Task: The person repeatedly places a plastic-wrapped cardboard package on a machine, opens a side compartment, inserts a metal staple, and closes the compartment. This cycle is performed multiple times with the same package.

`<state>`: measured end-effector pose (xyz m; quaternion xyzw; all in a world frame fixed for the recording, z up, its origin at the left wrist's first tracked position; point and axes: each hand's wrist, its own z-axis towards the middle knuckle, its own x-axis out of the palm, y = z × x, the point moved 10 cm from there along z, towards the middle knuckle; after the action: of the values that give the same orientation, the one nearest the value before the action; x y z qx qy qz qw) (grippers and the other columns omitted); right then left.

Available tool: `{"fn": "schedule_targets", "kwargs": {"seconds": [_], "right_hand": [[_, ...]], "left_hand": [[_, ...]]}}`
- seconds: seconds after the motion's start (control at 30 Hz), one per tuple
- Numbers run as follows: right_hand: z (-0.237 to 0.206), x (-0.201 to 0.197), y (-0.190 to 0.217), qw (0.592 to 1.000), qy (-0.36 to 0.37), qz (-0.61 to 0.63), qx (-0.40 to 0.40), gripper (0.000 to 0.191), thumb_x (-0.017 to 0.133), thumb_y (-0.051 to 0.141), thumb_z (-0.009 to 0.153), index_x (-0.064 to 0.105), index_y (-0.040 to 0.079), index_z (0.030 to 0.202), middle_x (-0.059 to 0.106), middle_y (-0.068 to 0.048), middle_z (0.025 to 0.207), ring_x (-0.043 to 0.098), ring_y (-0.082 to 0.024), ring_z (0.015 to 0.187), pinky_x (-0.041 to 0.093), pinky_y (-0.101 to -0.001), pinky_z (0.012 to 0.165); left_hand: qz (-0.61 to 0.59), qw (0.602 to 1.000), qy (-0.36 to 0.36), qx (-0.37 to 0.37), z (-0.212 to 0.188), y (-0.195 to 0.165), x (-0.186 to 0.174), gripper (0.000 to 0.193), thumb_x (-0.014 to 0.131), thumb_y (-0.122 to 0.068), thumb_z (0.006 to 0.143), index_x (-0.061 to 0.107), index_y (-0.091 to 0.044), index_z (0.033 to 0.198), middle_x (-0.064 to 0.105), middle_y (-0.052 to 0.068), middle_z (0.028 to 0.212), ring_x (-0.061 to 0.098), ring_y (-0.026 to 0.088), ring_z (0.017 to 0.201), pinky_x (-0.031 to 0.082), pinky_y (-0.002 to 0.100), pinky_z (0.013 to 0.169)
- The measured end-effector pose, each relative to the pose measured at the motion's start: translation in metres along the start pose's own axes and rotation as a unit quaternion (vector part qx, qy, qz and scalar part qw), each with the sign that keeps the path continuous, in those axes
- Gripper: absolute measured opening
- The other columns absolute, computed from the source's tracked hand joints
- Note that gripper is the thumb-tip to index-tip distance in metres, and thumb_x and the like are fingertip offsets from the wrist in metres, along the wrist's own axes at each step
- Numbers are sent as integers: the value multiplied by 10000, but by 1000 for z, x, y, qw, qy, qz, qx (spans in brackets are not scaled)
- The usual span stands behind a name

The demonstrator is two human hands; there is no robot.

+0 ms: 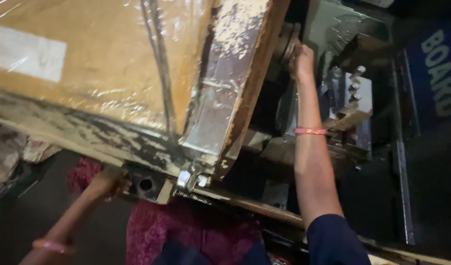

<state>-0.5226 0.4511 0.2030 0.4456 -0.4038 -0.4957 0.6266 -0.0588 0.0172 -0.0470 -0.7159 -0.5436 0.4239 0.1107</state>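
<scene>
Our left hand (107, 182) curled closed on the near edge of the tilted, film-wrapped board frame (137, 142), beside a dark metal block (146, 185), our right hand (301, 61) far right, fingers wrapped on a round machine knob (286, 41) — pink bangle (310, 131) at the wrist.

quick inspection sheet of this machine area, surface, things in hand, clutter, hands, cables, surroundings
surface: large tilted frame, brown sheet under shiny film, worn grimy edge
job's things: round metal part at right hand; dark metal block at left hand
clutter: rag-like heap at far left
hands: left hand at frame's lower edge; right hand raised on round part, grip unclear
cables: nothing seen
surroundings: grey machine body, blue sign, dim light
</scene>
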Motion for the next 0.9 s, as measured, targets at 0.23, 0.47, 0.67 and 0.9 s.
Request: {"fn": "schedule_targets", "kwargs": {"seconds": [0.23,0.47,0.67,0.9], "right_hand": [[15,-22,-35,992,-36,-66,100,433,423,525,1041,563,222,764,503,30,607,458,-143,461,358,-316,414],[18,27,-2,987,135,89,8,346,442,370,1158,648,117,1040,633,-19,908,600,-155,771,462,-297,683],[-3,22,12,986,147,52,-67,396,401,409,1185,689,140,1219,670,4,1044,628,-131,902,499,-288,794],[-15,18,16,993,72,-81,-53,338,427,394,1109,642,134,1119,603,-4,928,566,-141,788,437,-301,690]], "left_hand": [[232,954,-186,44,-17,-15,-16,482,566,-514,919,784,-88,868,769,157,818,738,343,836,561,472,786],[358,872,-297,149,-50,-45,-8,367,582,-420,957,744,-106,857,748,169,847,737,352,788,585,481,709],[312,895,-303,103,-57,-30,-13,381,592,-480,924,724,-123,901,732,173,834,731,378,750,579,495,656],[309,902,-278,118,-95,-92,-19,438,518,-483,1032,693,-98,1146,749,187,964,721,379,871,554,495,773]]}}
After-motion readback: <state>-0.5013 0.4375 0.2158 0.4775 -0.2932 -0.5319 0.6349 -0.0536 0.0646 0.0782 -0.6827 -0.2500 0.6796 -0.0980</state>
